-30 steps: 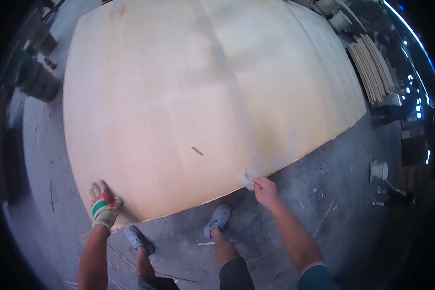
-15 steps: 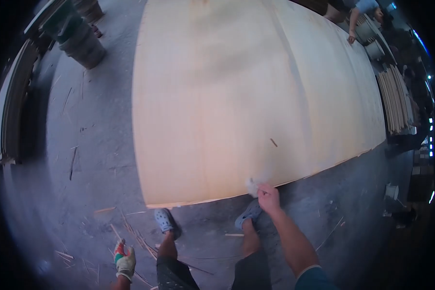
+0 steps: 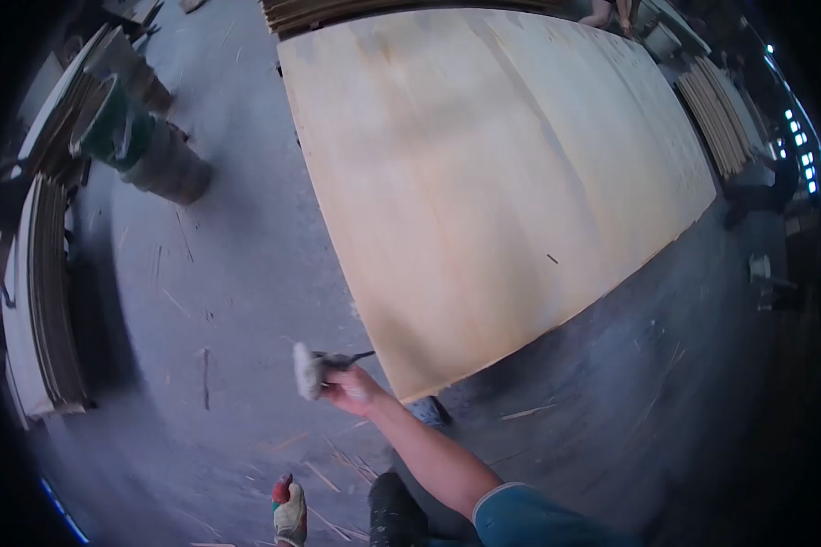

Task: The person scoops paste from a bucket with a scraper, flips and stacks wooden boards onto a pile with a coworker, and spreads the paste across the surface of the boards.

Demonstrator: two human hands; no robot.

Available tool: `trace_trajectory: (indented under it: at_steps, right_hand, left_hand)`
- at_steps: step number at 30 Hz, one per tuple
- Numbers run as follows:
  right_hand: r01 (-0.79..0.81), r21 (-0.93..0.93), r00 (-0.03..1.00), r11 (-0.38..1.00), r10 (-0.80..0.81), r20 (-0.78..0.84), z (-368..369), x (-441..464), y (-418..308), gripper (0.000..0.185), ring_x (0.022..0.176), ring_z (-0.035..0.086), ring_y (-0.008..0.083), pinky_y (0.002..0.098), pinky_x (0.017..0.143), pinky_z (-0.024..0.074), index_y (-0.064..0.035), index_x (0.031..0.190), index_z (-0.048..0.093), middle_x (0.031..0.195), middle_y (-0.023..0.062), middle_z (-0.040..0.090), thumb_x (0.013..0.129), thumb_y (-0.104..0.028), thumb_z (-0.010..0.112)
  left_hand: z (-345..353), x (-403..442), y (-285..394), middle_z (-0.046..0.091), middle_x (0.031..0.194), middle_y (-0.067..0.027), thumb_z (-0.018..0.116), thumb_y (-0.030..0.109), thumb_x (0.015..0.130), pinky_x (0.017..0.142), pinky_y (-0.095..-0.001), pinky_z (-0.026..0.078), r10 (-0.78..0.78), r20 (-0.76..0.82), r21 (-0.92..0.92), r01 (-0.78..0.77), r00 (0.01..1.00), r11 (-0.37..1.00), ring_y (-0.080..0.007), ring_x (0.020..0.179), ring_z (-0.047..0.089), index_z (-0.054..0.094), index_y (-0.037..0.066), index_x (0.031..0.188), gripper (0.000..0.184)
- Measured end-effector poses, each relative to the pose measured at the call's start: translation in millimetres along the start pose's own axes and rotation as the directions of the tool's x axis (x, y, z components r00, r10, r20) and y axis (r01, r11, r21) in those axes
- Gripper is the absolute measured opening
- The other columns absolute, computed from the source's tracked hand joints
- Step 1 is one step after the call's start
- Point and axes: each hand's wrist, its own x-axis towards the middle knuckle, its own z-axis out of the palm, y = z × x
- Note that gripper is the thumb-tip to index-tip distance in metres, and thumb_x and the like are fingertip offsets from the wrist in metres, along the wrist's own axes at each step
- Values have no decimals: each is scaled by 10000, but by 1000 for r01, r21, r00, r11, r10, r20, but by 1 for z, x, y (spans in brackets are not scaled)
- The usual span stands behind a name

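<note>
My right hand (image 3: pixel 354 390) is bare and closed around a tool with a whitish, fuzzy-looking head (image 3: pixel 308 371) and a dark handle; blur hides its exact kind. It is over the floor, just left of the near corner of a large pale wood veneer sheet (image 3: pixel 465 201). A small dark sliver (image 3: pixel 553 259) lies on that sheet. Low in the view, my left hand (image 3: pixel 289 518) wears a pale work glove with red and green on it. Its fingers are curled, and what they hold, if anything, cannot be made out.
Green and grey bins (image 3: pixel 160 155) stand on the floor at the left, near stacked boards (image 3: pixel 46 301). More boards (image 3: pixel 716 114) are stacked at the right. Wood strips (image 3: pixel 347 465) litter the floor by my feet. Another person's hand (image 3: pixel 625 25) is at the sheet's far edge.
My right hand has moved left with its tool, from the sheet's front edge to beyond its near left corner. The view has turned left, and my body has shifted.
</note>
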Motion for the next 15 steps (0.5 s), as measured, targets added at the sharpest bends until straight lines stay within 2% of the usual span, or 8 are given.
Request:
trace_trajectory:
  at_steps: [3, 5, 6, 7, 8, 10, 12, 15]
  right_hand:
    - [39, -84, 998, 996, -35, 44, 71, 58, -8, 296, 1120, 653, 232, 418, 975, 544, -2, 1266, 624, 1202, 92, 670, 975, -51, 623]
    - [54, -119, 996, 991, -62, -63, 105, 74, -33, 310, 1171, 637, 248, 430, 1014, 527, 19, 1269, 616, 1243, 109, 660, 962, -25, 633]
    - [57, -99, 989, 993, -69, -127, 117, 79, -47, 319, 1191, 632, 251, 427, 1024, 525, 18, 1274, 615, 1268, 115, 654, 956, -6, 637]
    - [61, -82, 979, 995, -76, -190, 125, 87, -64, 329, 1211, 627, 255, 424, 1034, 523, 17, 1278, 614, 1293, 120, 647, 951, 13, 642]
    - [96, -162, 958, 982, -135, -253, 124, 97, -77, 341, 1206, 640, 262, 429, 1024, 536, 0, 1304, 606, 1295, 128, 654, 964, 17, 632]
    - [219, -179, 936, 959, -258, -238, 137, 119, -116, 354, 1167, 662, 267, 455, 988, 562, -22, 1332, 591, 1269, 133, 665, 980, 6, 623]
    - [290, -231, 890, 929, -350, -291, 165, 150, -164, 353, 1110, 688, 269, 472, 942, 583, -37, 1335, 588, 1211, 134, 684, 986, 0, 620]
    - [302, -266, 922, 916, -351, -165, 219, 233, -247, 342, 1140, 672, 296, 500, 956, 567, -39, 1315, 589, 1246, 116, 669, 978, 0, 624]
  left_hand:
    - [-59, 42, 57, 608, 1402, -149, 566, 353, 1077, 1123, -380, 407, 95, -58, -114, -101, 994, 988, -253, 1303, 543, 551, 12, 1432, 492]
    - [-92, 92, 56, 613, 1390, -144, 569, 368, 1076, 1109, -382, 418, 183, -103, -109, -194, 978, 975, -246, 1284, 549, 560, 2, 1418, 501]
    - [-108, 117, 53, 627, 1369, -145, 579, 393, 1069, 1096, -384, 430, 97, -141, -174, -121, 985, 977, -247, 1272, 559, 570, 8, 1413, 516]
    - [-133, 131, 80, 633, 1364, -146, 585, 408, 1062, 1094, -387, 433, 104, -88, -153, -116, 991, 981, -251, 1273, 564, 570, 7, 1413, 533]
    - [-159, 141, 114, 639, 1358, -148, 592, 424, 1056, 1092, -389, 436, 113, -34, -129, -116, 993, 985, -255, 1274, 568, 570, 5, 1412, 551]
    - [-198, 182, 146, 651, 1334, -145, 615, 458, 1034, 1079, -387, 446, 82, -67, -88, -88, 994, 992, -256, 1247, 581, 575, -5, 1397, 590]
    - [-240, 221, 175, 646, 1340, -152, 594, 425, 1051, 1080, -379, 446, 1, -34, -125, -5, 999, 992, -247, 1250, 578, 577, -9, 1395, 554]
    - [-302, 289, 238, 647, 1322, -151, 575, 398, 1065, 1072, -374, 447, 34, -51, -115, -40, 998, 993, -240, 1235, 578, 580, -10, 1390, 522]
